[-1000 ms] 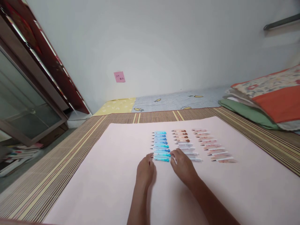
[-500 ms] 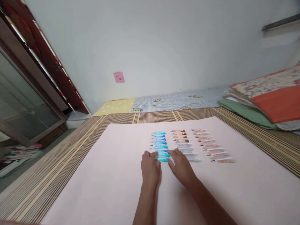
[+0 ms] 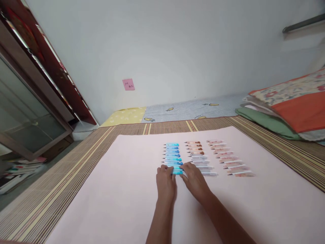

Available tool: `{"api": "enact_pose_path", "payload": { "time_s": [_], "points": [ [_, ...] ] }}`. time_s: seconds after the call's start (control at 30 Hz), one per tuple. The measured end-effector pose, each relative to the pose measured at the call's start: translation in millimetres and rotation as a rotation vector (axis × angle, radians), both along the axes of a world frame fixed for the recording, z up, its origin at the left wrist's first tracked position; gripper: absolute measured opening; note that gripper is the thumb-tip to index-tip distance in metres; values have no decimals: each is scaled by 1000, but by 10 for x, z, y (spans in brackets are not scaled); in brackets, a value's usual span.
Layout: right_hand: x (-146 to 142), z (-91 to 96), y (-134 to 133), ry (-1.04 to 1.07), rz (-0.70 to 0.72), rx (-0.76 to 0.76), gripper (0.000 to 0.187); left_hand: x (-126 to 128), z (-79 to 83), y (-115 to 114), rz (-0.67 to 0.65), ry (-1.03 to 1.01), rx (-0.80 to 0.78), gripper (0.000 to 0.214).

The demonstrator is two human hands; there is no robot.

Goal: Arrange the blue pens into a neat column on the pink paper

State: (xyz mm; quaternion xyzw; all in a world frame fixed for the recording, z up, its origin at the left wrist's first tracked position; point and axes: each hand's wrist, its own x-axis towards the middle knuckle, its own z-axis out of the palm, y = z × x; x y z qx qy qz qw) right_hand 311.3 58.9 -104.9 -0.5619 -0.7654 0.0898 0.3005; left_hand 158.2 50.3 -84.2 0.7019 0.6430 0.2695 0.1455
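Three columns of pens lie on a large pale pink sheet. The left column holds several blue pens, the middle column brown and grey pens, the right column pinkish pens. My left hand rests palm down with its fingertips over the left end of the nearest blue pens. My right hand lies beside it, fingers on the right end of the same blue pens. The fingers of both hands are bent onto the pens, pressing from either side.
The sheet lies on a striped woven mat. Folded bedding and an orange pillow are stacked at the right. A glass-fronted cabinet and piled books stand at the left. A pink note sticks to the white wall.
My left hand has slid right, from beside the blue column onto the near pens' left ends. My right hand has barely moved, so the two hands have closed in on the nearest blue pens.
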Motion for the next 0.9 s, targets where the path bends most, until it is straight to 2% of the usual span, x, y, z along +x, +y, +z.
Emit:
{"api": "enact_pose_path", "payload": {
  "time_s": [0.13,0.27,0.4,0.53,0.9],
  "points": [
    [-10,15,-13,-7,-10,14,22,18,9,-15,4,-17,14,32],
    [-33,20,-20,-34,-60,76,31,23,1,-23,61,40,40,49],
    [-45,-4,-28,-118,-93,64,42,22,-93,-15,-6,107,43,59],
    [-48,-21,-35,-179,-129,61,41,39,-164,-11,-35,159,-30,58],
    [-60,-81,11,-180,-124,51,40,72,-106,-33,-10,190,-7,49]
  ]
}}
